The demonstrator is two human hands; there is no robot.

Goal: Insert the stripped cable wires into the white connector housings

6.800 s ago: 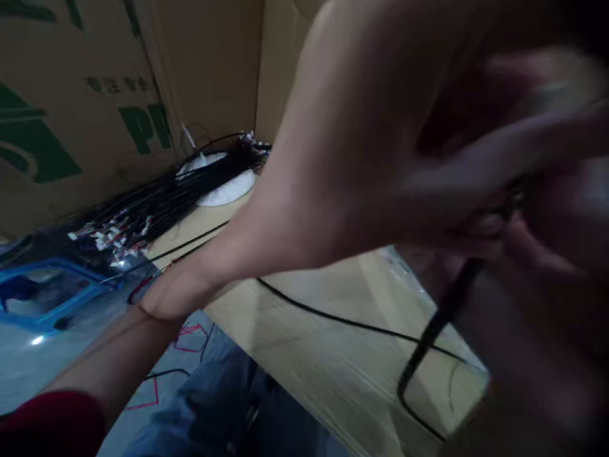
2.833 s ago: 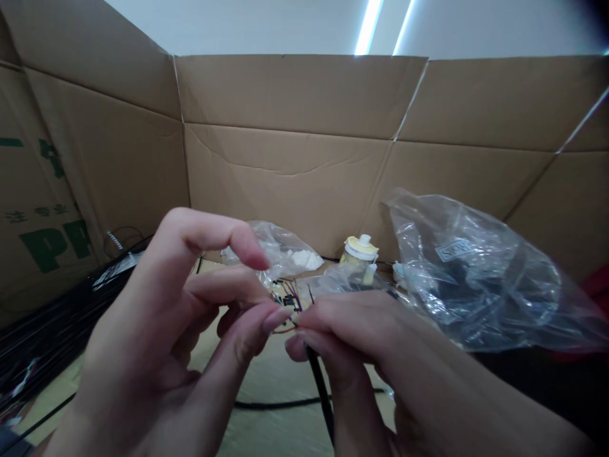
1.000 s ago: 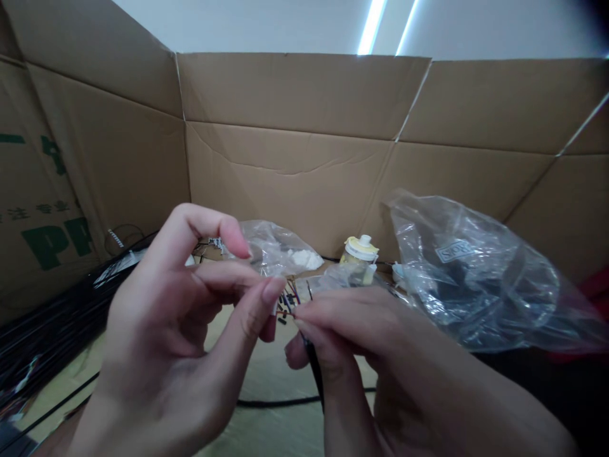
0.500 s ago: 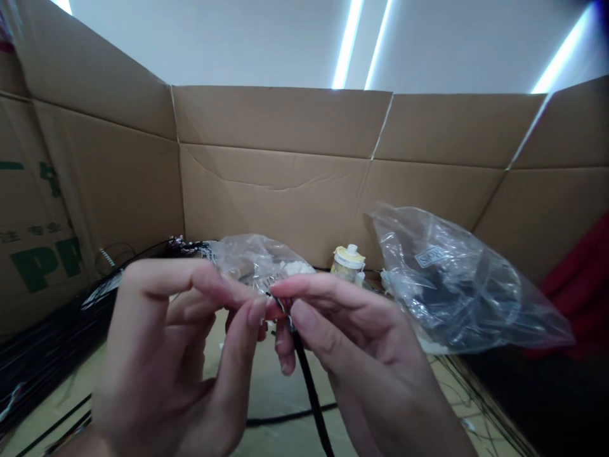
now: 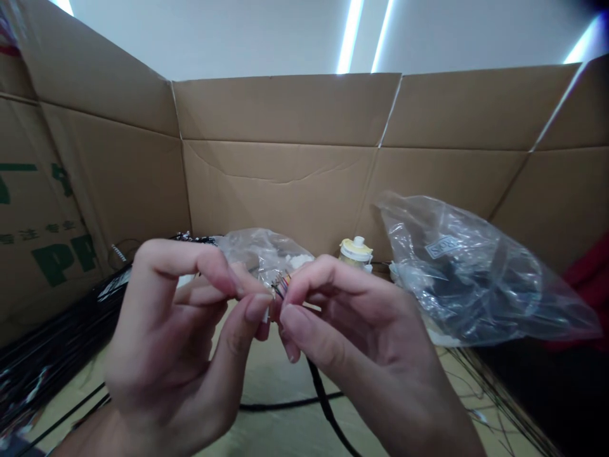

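Observation:
Between the thumb and fingers of my right hand (image 5: 347,324) are the thin coloured wires (image 5: 281,285) at the end of a black cable (image 5: 323,397). The wire tips fan out above my right thumb, toward my left hand. My left hand (image 5: 204,317) is closed in a pinch right beside these tips. A small white piece (image 5: 266,315) shows under its fingertips, mostly hidden, and its kind cannot be made out. Below my right hand the cable hangs down and curves toward the bottom edge.
A bundle of black cables (image 5: 52,336) lies at the left. Behind my hands are a clear plastic bag (image 5: 261,244) with white bits and a yellow-white capped bottle (image 5: 356,251). A larger clear bag (image 5: 476,279) sits at the right. Cardboard walls (image 5: 285,178) enclose the table (image 5: 266,438).
My right hand has shifted its grip, and the coloured wires are now fanned out above the thumb. The cable's visible part bends further right. The view has turned slightly.

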